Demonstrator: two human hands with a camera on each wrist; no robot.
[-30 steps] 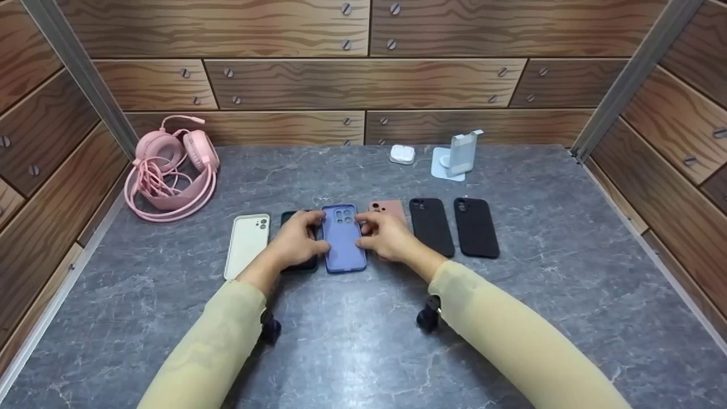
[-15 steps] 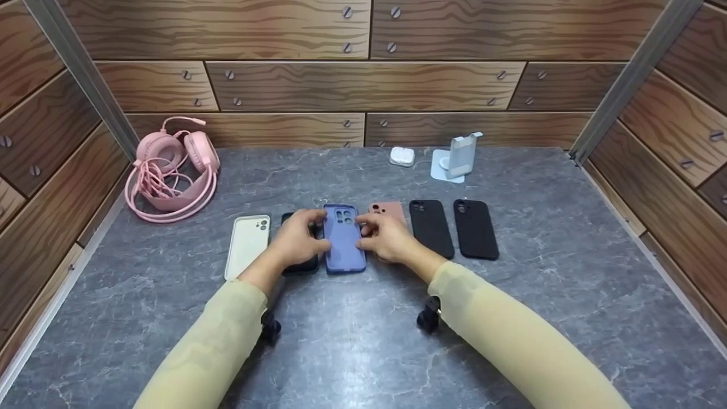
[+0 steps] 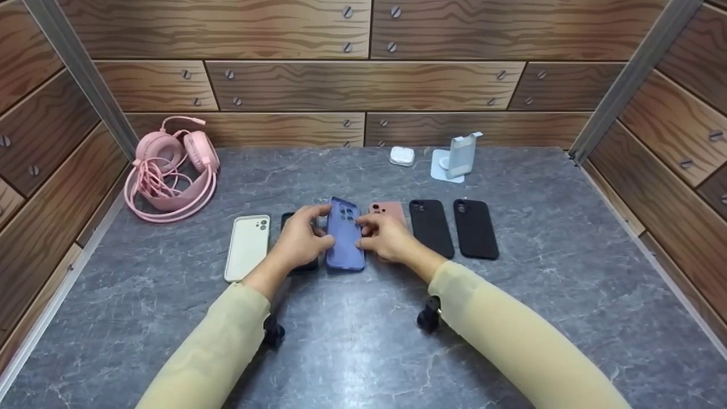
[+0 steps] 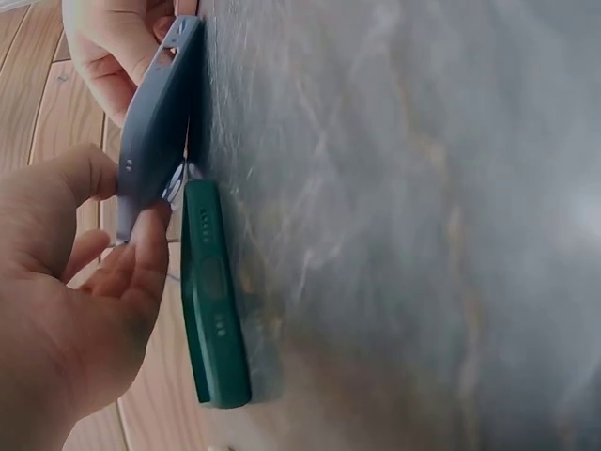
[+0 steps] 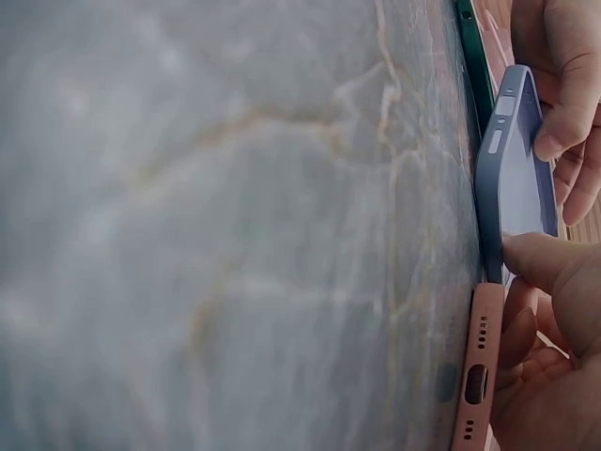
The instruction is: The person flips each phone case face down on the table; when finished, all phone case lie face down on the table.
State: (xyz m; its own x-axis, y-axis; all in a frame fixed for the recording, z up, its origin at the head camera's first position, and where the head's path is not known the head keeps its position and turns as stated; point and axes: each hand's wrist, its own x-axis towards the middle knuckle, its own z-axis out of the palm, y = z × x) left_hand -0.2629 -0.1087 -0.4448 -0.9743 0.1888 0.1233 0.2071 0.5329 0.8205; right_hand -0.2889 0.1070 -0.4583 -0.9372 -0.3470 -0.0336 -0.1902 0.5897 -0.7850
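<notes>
A purple-blue phone case, its hollow side up, is held between both hands over the middle of the row. Its left edge is raised, so it tilts toward the right. My left hand pinches that raised edge between thumb and fingers, above a dark green phone case. Lower down, my right hand grips the right edge, with the thumb on the rim; its other fingers are partly hidden. A pink phone case lies under the right hand.
A white phone case lies at the row's left end, two black phone cases at its right. Farther back are pink headphones, a small white case and a light blue stand. Wood-patterned walls surround the grey tabletop.
The purple-blue case lay flat; its left edge has now come up, turning it toward the right. My left hand has moved slightly right with it, while the right hand has stayed put.
</notes>
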